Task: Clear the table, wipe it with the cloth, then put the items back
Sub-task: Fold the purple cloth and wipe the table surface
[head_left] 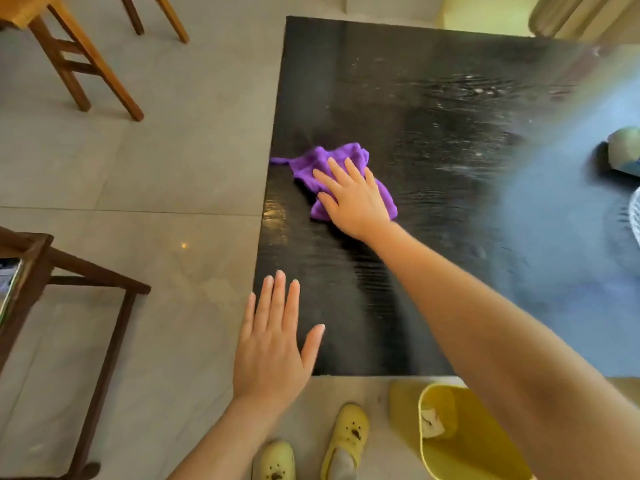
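Note:
A crumpled purple cloth (322,164) lies near the left edge of the black glossy table (433,133). My right hand (353,199) presses flat on the cloth, fingers spread, arm reaching across the tabletop. My left hand (273,344) hovers open with fingers apart over the table's near left corner, holding nothing. Wet streaks show on the tabletop around the cloth and further right.
A yellow bin (460,441) stands on the floor at the table's near edge, next to my yellow shoes (346,438). Wooden chairs (86,57) stand on the tiled floor to the left. A greenish object (623,147) sits at the table's right edge.

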`<state>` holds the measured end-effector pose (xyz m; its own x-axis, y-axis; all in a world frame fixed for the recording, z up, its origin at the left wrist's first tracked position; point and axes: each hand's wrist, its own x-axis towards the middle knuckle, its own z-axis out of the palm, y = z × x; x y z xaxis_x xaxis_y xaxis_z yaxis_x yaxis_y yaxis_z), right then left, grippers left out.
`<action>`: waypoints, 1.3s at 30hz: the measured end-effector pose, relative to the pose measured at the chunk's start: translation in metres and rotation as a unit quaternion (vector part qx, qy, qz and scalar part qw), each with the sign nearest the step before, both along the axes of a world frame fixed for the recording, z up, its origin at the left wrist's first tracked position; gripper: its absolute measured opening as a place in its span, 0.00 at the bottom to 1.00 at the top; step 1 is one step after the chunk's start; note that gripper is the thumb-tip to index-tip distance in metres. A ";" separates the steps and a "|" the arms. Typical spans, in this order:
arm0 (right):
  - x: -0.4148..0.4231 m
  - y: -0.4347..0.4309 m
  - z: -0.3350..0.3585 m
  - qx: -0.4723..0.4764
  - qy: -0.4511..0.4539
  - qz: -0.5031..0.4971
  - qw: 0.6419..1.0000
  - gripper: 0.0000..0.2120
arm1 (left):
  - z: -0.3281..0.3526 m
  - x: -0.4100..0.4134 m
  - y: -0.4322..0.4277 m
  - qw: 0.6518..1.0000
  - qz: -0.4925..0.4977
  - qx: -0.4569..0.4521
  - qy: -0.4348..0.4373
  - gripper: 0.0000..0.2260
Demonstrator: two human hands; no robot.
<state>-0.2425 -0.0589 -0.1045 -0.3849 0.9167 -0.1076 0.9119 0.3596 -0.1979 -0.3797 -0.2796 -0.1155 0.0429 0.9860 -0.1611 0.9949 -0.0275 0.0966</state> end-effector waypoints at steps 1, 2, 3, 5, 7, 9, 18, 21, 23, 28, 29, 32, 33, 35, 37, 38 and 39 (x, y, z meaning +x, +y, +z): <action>0.009 -0.029 0.001 0.001 0.009 -0.011 1.000 0.23 | 0.000 -0.001 0.000 1.000 -0.002 -0.001 0.005 0.32; 0.018 -0.059 0.002 -0.002 0.019 -0.021 1.000 0.23 | 0.000 -0.001 0.001 1.000 -0.002 0.001 0.007 0.32; 0.025 -0.087 0.004 -0.008 0.029 -0.030 0.999 0.23 | 0.000 -0.001 0.001 1.000 -0.002 0.000 0.006 0.32; 0.036 -0.137 0.007 -0.016 0.040 -0.045 0.998 0.24 | 0.002 0.000 0.002 1.000 -0.002 -0.009 -0.001 0.33; 0.043 -0.173 0.009 -0.019 0.042 -0.063 0.997 0.24 | 0.005 -0.001 0.003 1.000 0.000 -0.015 -0.016 0.35; 0.046 -0.201 0.008 -0.024 0.049 -0.092 0.994 0.24 | 0.013 0.001 0.006 0.998 0.020 -0.023 -0.061 0.36; 0.068 -0.227 0.039 0.003 0.124 -0.213 0.969 0.21 | 0.056 0.074 0.041 0.985 -0.010 -0.072 -0.159 0.28; 0.091 -0.213 0.036 -0.017 0.043 -0.193 0.980 0.29 | 0.057 0.079 0.052 0.982 -0.060 -0.120 -0.132 0.28; 0.105 -0.202 0.036 -0.047 0.025 -0.191 0.980 0.32 | 0.058 0.079 0.062 0.978 -0.075 -0.149 -0.125 0.27; 0.130 -0.193 0.040 -0.083 0.031 -0.193 0.977 0.28 | 0.070 0.082 0.082 0.966 -0.146 -0.193 -0.087 0.02; 0.134 -0.195 0.040 -0.104 0.043 -0.197 0.974 0.26 | 0.073 0.084 0.083 0.962 -0.170 -0.197 -0.086 0.04; 0.154 -0.198 0.046 -0.173 0.121 -0.197 0.958 0.20 | 0.081 0.097 0.084 0.945 -0.231 -0.194 -0.123 0.02; 0.163 -0.200 0.050 -0.194 0.154 -0.196 0.949 0.18 | 0.087 0.104 0.083 0.938 -0.240 -0.206 -0.143 0.02; 0.183 -0.204 0.062 -0.239 0.216 -0.205 0.924 0.13 | 0.100 0.121 0.081 0.922 -0.254 -0.235 -0.171 0.04; 0.206 -0.208 0.077 -0.272 0.265 -0.229 0.896 0.12 | 0.112 0.145 0.083 0.909 -0.279 -0.251 -0.181 0.02; 0.219 -0.210 0.085 -0.272 0.277 -0.239 0.890 0.11 | 0.118 0.158 0.085 0.903 -0.287 -0.259 -0.186 0.02; 0.234 -0.211 0.094 -0.267 0.291 -0.247 0.885 0.11 | 0.127 0.172 0.087 0.898 -0.289 -0.271 -0.192 0.04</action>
<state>-0.0087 -0.2695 -0.0104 -0.0846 0.8670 -0.4911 0.6193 -0.3403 -0.7075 -0.2074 -0.1922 0.0110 0.6777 0.5617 -0.4746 0.7198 -0.3746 0.5844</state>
